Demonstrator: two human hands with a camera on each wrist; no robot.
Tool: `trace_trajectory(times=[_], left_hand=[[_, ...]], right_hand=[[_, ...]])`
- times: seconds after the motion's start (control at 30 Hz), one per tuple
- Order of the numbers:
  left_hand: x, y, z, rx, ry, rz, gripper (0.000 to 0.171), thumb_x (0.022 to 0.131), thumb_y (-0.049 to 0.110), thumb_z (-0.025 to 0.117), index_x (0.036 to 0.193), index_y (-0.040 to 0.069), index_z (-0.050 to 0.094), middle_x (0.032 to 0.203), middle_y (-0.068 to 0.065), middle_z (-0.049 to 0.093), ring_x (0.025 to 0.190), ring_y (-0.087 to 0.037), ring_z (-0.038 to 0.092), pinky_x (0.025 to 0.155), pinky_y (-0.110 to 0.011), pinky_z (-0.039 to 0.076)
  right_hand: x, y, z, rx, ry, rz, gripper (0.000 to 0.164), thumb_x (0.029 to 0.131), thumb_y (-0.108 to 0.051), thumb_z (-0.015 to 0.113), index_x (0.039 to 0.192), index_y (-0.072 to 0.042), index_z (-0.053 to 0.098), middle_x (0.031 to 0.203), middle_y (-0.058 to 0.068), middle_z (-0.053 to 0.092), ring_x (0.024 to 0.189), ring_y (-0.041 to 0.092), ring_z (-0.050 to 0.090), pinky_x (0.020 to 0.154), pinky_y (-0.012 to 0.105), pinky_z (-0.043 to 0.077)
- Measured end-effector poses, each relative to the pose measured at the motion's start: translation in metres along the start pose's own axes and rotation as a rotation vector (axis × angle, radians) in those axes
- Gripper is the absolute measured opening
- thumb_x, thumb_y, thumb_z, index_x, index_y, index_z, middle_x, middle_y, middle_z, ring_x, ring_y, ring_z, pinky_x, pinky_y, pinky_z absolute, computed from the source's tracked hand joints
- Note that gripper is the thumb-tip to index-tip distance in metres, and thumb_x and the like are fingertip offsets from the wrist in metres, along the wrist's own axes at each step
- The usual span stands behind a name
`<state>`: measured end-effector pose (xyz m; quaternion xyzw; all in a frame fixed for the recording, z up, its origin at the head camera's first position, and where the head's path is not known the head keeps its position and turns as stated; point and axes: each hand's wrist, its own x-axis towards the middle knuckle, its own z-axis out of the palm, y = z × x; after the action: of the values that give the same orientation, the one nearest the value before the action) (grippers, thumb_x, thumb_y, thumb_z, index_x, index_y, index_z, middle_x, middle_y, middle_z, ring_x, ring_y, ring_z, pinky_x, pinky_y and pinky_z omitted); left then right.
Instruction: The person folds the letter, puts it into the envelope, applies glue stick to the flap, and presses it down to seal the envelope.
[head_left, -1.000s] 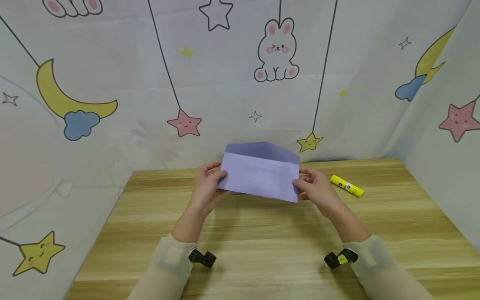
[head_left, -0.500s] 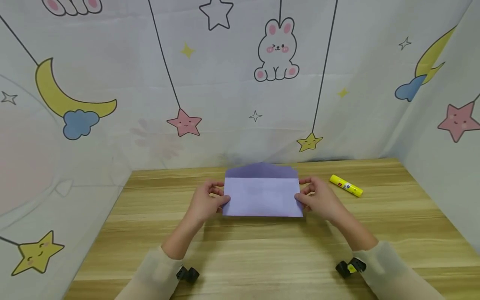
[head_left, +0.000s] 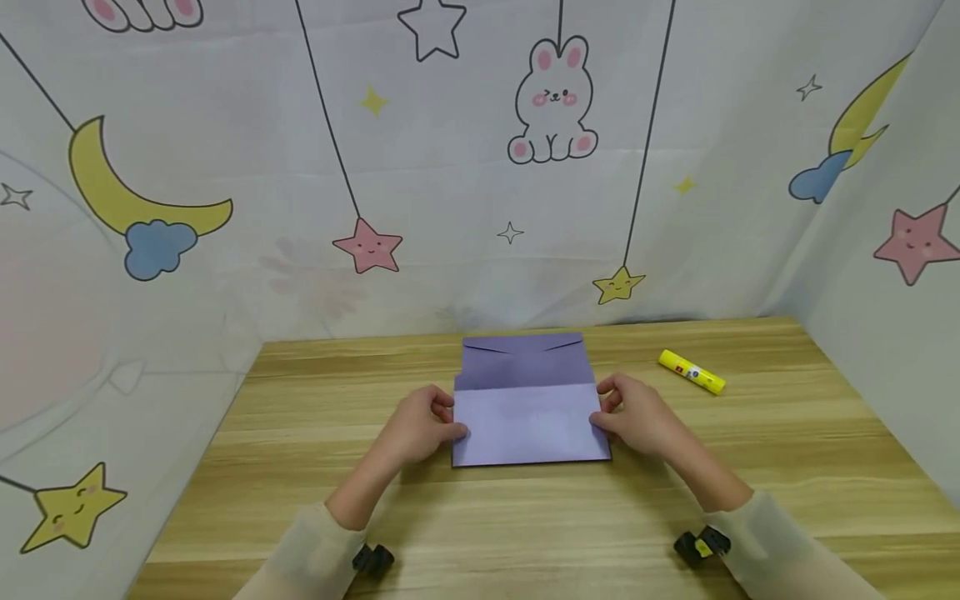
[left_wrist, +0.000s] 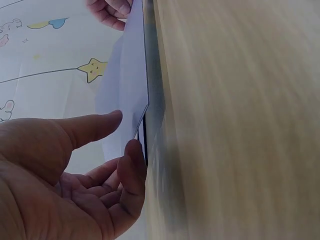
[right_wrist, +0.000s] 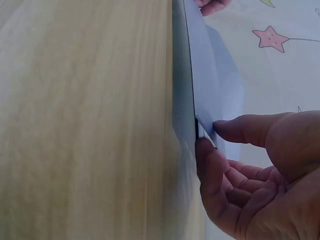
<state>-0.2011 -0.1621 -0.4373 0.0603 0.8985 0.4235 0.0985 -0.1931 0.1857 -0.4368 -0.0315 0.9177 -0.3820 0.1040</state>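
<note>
A lilac paper envelope (head_left: 528, 427) is held low over the table, its long sides running left to right. Beyond its front panel a darker purple part (head_left: 525, 365) shows two slanting lines near the far edge. My left hand (head_left: 422, 427) holds the left end, thumb on top and fingers curled beneath. At the opposite end my right hand (head_left: 639, 417) grips in the same way. In the left wrist view the lilac paper (left_wrist: 132, 65) has a thin dark edge under it near the fingertips; the right wrist view shows that edge below the envelope (right_wrist: 202, 70) too.
A yellow glue stick (head_left: 692, 372) lies to the right of the right hand on the wood-grain table (head_left: 525, 533). A white cloth (head_left: 480, 183) printed with rabbits, stars and moons hangs behind and at the sides.
Both hands have lowered the envelope and drawn it closer to the body, turning it flatter. The pointed flap that stood up is replaced in view by the darker part with slanting lines.
</note>
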Motion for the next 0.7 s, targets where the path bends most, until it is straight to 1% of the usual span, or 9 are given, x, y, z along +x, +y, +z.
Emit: trace_trajectory(times=[0.17, 0.33, 0.5, 0.7], left_hand=[[0.0012, 0.0009, 0.0030, 0.064, -0.027, 0.007, 0.042, 0.082, 0.011, 0.091, 0.113, -0.003, 0.066, 0.090, -0.004, 0.067, 0.082, -0.017, 0.062, 0.081, -0.038, 0.054], [0.0009, 0.0020, 0.0045, 0.103, -0.045, -0.005, 0.046, 0.079, 0.011, 0.094, 0.112, -0.002, 0.066, 0.087, -0.003, 0.066, 0.079, -0.016, 0.060, 0.078, -0.036, 0.053], [0.0012, 0.0014, 0.0061, 0.146, -0.066, -0.014, 0.051, 0.077, 0.012, 0.096, 0.115, -0.003, 0.065, 0.083, -0.002, 0.062, 0.075, -0.017, 0.057, 0.075, -0.035, 0.050], [0.0019, -0.0002, 0.0076, 0.192, -0.067, -0.002, 0.053, 0.077, 0.014, 0.096, 0.116, -0.003, 0.064, 0.081, -0.002, 0.060, 0.071, -0.017, 0.055, 0.072, -0.034, 0.048]], right_hand=[[0.0000, 0.0010, 0.0003, -0.049, -0.025, 0.015, 0.042, 0.096, -0.015, 0.080, 0.127, 0.004, 0.060, 0.101, 0.010, 0.066, 0.087, 0.024, 0.060, 0.075, 0.037, 0.053], [0.0002, 0.0021, 0.0021, -0.078, -0.049, 0.015, 0.044, 0.093, -0.017, 0.083, 0.125, 0.005, 0.061, 0.099, 0.008, 0.066, 0.087, 0.023, 0.060, 0.077, 0.039, 0.053], [0.0003, 0.0019, 0.0031, -0.093, -0.063, 0.014, 0.044, 0.092, -0.018, 0.084, 0.123, 0.005, 0.063, 0.096, 0.007, 0.065, 0.084, 0.021, 0.059, 0.074, 0.037, 0.051], [-0.0001, -0.0003, 0.0033, -0.117, -0.069, 0.022, 0.043, 0.091, -0.018, 0.084, 0.122, 0.004, 0.063, 0.094, 0.006, 0.065, 0.083, 0.021, 0.058, 0.073, 0.037, 0.051]])
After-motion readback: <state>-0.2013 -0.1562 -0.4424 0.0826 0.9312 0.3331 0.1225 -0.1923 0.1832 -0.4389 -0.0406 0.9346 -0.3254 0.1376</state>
